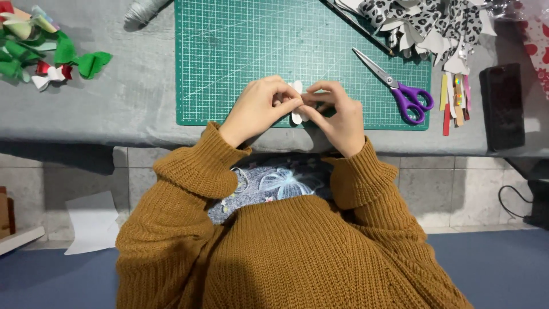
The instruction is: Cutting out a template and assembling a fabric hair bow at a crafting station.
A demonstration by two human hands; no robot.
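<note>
- Bow pile (pixel 40 48), far left of the surface (pixel 131 103): finished green, red and white bows lie loose on the grey cloth; no tray or box holds them.
- Grey thread spool (pixel 140 11), top edge, just left of the mat: lying on its side, untouched.
- Green cutting mat (pixel 240 51): gridded, bare across most of its face; your hands work over its near edge.
- Your left hand (pixel 260 106): fingers closed in a pinch on the left side of the white bow piece (pixel 297 87).
- White bow piece: small, pale, held between both hands just above the mat's near edge; mostly hidden by your fingers.
- Your right hand (pixel 337 114): fingertips pinched together on the right side of the same piece.
- Step in hand, as a judgement: you are folding or gathering the piece at its middle; the next move calls for keeping the pinch tight while something secures it.
- Purple-handled scissors (pixel 394 86): shut, on the mat's right part, near your right hand.
- Leopard-print cut shapes (pixel 434 23), top right: heaped loose.
- Coloured strips (pixel 456 103): side by side, right of the scissors.
- Dark phone (pixel 503 106): flat, far right.
- Containers: none in view.
</note>
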